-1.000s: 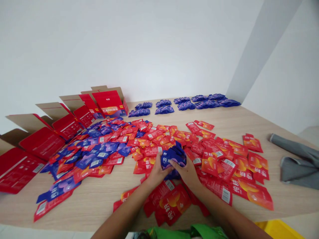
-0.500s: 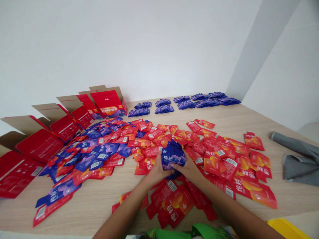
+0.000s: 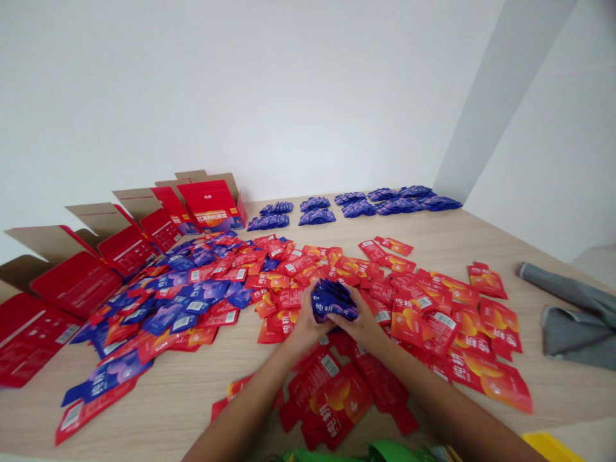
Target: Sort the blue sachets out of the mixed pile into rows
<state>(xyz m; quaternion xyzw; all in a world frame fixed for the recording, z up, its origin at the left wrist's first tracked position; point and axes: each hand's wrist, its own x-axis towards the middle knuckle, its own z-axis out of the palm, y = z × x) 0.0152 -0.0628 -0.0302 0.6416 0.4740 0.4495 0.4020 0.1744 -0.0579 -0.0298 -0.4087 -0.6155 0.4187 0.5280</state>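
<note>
Both my hands are closed round one stack of blue packets [image 3: 333,301], held just above the table's middle. My left hand [image 3: 304,326] grips the stack's left side and my right hand [image 3: 362,324] grips its right side. Loose red packets [image 3: 433,314] lie spread all around and under my hands. A mixed heap of blue and red packets [image 3: 192,292] lies to the left.
Several open red cartons [image 3: 77,282] stand along the left edge of the wooden table [image 3: 192,385]. Neat stacks of blue packets [image 3: 356,205] line the far edge. A grey cloth [image 3: 572,321] lies at the right. A yellow object [image 3: 553,446] shows at the bottom right.
The stack of blue packets has been squeezed together between my hands and moved a little farther from me. The view has tilted slightly.
</note>
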